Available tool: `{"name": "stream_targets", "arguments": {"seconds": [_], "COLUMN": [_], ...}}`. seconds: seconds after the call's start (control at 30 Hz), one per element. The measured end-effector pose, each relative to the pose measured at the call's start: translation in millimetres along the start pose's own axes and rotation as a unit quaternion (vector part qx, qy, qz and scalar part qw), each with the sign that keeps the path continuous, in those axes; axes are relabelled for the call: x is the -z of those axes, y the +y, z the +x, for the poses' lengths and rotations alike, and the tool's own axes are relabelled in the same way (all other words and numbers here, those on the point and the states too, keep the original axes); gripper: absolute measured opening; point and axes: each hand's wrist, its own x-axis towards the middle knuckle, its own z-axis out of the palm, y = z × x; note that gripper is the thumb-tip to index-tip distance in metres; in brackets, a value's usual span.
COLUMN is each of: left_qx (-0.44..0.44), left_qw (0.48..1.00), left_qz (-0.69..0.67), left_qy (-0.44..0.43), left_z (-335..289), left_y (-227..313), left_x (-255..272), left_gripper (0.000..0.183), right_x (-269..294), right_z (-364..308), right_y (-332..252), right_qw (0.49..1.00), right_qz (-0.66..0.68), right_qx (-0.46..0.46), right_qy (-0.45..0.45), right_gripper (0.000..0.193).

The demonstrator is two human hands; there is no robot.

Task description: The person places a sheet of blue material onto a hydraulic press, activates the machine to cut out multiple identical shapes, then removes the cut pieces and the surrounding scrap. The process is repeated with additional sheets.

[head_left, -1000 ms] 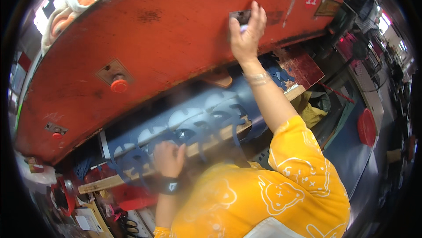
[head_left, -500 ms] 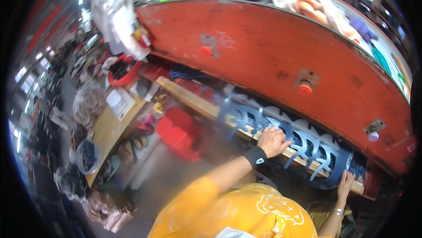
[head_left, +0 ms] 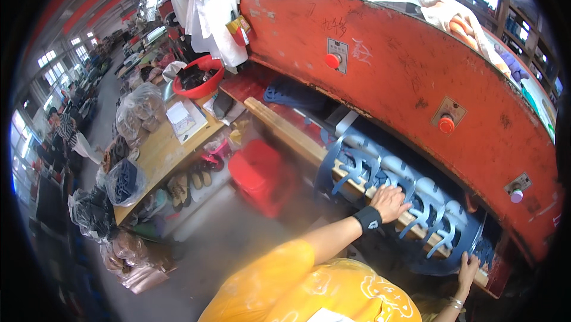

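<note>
A blue sheet [head_left: 358,166] with rows of cut-out, strap-like shapes lies over the wooden bar at the front of a red machine. Its near strips hang down over the bar, and paler grey-blue pieces [head_left: 397,168] sit along its far part. My left hand [head_left: 389,203], with a black wristband, rests midway along the sheet, fingers bent over the strips. At the sheet's right end, my right hand [head_left: 468,268] has its fingers closed at the edge; the thumb side is partly hidden.
The red machine beam [head_left: 380,63] with red buttons overhangs the sheet. A wooden bar [head_left: 285,133] runs along its front. Left stand a red stool [head_left: 256,167], a wooden table [head_left: 156,164] with bags and papers, and a red basin [head_left: 205,88]. Shoes [head_left: 178,191] lie below the table.
My view has swung, so the machine and hands sit lower and farther right. More of the sheet's far part shows below the red beam. Both hands stay at the sheet.
</note>
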Motion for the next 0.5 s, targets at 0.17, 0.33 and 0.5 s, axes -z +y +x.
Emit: {"name": "stream_targets", "arguments": {"seconds": [0.17,0.33,0.5], "left_qx": [0.0,0.056,0.009], "left_qw": [0.992,0.907,0.957], "left_qz": [0.004,0.074,-0.187], "left_qy": [-0.127,-0.412,-0.222], "left_z": [-42,-41,-10], "left_y": [12,36,84], "left_x": [40,98,83], "left_gripper": [0.035,0.041,0.034], "right_x": [48,56,22], "right_z": [-12,-20,-20], "right_y": [-23,-99,-169], "right_qw": [0.979,0.985,0.996], "right_qz": [0.089,0.149,-0.024], "right_qx": [-0.038,0.029,0.074], "right_qy": [-0.181,0.078,-0.046], "right_gripper": [0.033,0.05,0.098]}}
